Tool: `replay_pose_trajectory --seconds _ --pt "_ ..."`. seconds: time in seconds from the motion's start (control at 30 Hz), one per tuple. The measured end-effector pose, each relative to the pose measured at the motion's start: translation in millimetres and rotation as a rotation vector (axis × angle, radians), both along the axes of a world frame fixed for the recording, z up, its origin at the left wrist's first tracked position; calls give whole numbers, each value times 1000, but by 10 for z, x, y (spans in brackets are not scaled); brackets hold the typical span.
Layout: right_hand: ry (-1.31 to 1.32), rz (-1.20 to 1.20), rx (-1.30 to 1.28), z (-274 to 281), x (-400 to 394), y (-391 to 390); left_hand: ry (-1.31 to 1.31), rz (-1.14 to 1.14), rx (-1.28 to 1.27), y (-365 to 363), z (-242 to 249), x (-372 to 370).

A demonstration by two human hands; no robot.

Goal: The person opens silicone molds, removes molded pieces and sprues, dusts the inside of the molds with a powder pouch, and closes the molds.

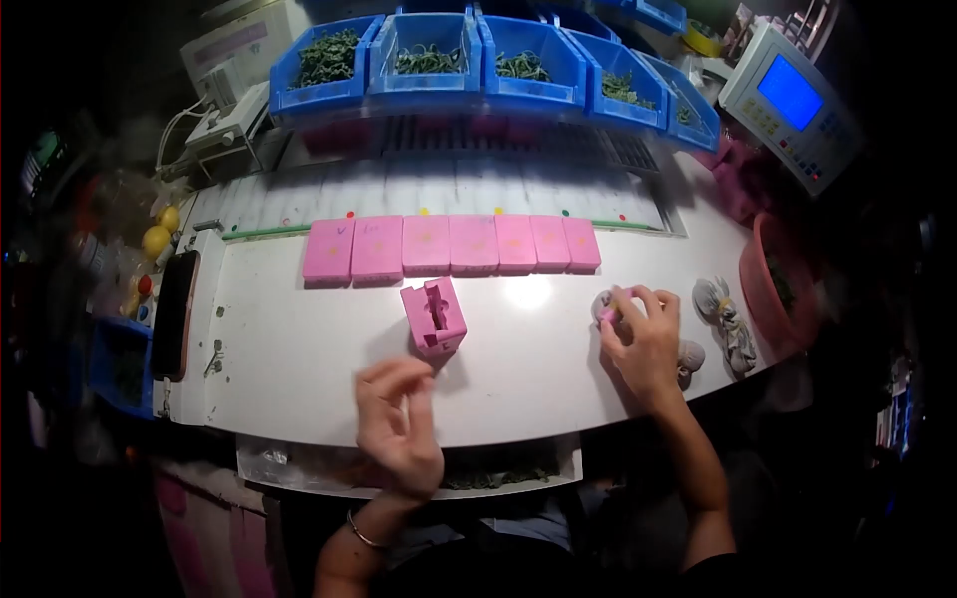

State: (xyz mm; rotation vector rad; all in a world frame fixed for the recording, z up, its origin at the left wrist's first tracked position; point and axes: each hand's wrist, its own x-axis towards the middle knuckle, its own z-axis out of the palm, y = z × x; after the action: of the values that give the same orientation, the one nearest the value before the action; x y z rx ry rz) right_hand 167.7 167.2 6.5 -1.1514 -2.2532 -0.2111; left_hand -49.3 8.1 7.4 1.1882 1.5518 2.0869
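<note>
A pink block with a cut-out slot point(435, 316) stands on the white table point(299, 349), just in front of a row of several flat pink blocks point(449, 245). My left hand point(397, 424) hovers near the table's front edge, just below the slotted block, fingers curled and holding nothing that I can see. My right hand point(643, 339) rests at the right of the table, its fingertips pinched on a small pink piece point(606, 315) beside a grey-white bundle point(602, 302).
Blue bins point(429, 60) with green material line the back. A machine with a blue screen point(788, 95) sits at the back right. Grey-white bundles point(726, 311) and a red basin point(773, 289) lie at the right edge, a dark phone point(174, 314) at the left.
</note>
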Motion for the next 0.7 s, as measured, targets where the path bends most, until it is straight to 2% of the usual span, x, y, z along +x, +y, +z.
replay_pose_trajectory --seconds 0.03,0.07,0.17,0.2,0.27,0.3,0.37,0.47,0.6,0.67,0.7 --pt "-56 -7 -45 -41 3 -12 118 125 -45 43 39 -60" --pt "-132 -28 2 -20 -42 -20 121 120 -53 112 58 -121" --pt "-115 2 -57 -11 -125 83 203 155 -193 354 57 -245" --pt "-115 5 -60 -12 -125 86 150 79 -238 420 14 -267" --pt "17 10 -291 12 -136 104 108 -15 -291 482 -6 -289" --pt "15 16 -297 22 -119 97 105 -10 -297 486 13 -291" --pt "97 72 -287 29 -57 80 -107 -171 -273 486 74 -292" --pt "1 86 -218 -15 -36 92 -113 -274 -267 500 93 -256" --pt "34 114 -243 83 -117 -34 -145 -389 -283 520 32 -148" --pt "31 338 -215 80 -206 -255 -160 -421 -283 513 -2 -99" --pt "37 395 -305 20 -240 -331 -173 -464 -283 503 -21 -62"
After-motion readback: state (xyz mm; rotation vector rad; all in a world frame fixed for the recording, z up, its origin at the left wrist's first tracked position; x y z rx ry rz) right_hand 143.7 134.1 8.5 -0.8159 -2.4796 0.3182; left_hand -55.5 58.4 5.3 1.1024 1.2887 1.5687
